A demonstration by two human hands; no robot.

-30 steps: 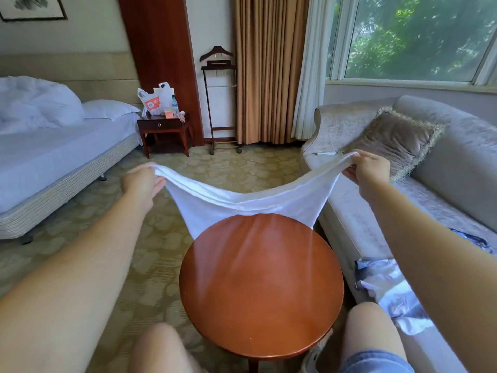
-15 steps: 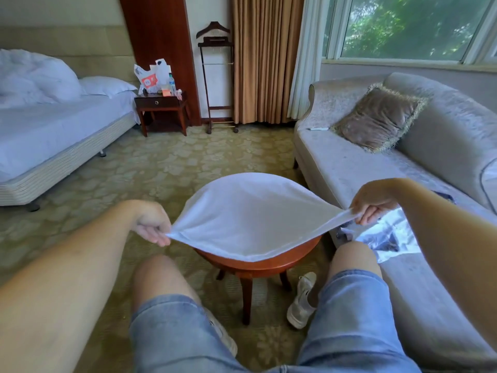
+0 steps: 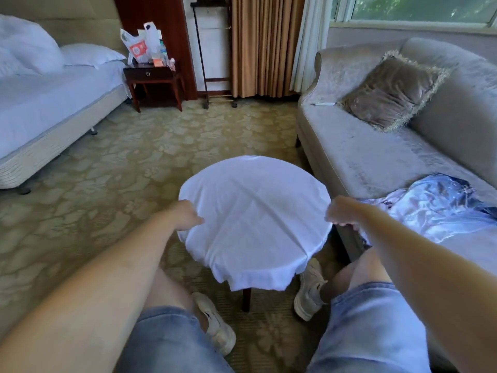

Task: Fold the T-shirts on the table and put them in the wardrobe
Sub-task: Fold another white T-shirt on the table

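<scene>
A white T-shirt lies spread flat over the small round table, covering its whole top and hanging over the rim; only a dark table leg shows below. My left hand pinches the shirt's left edge. On the right edge, my right hand grips the cloth with closed fingers. Another pale, shiny blue-white garment lies crumpled on the sofa to the right.
A grey sofa with a brown fringed cushion runs along the right. A bed stands at the left, a nightstand with bags beside it, a valet stand and curtains behind. Patterned carpet surrounds the table.
The shirt was held up stretched in the air, then drawn back and lowered over the table; now it lies flat across the top. Both hands have come down to the table's sides.
</scene>
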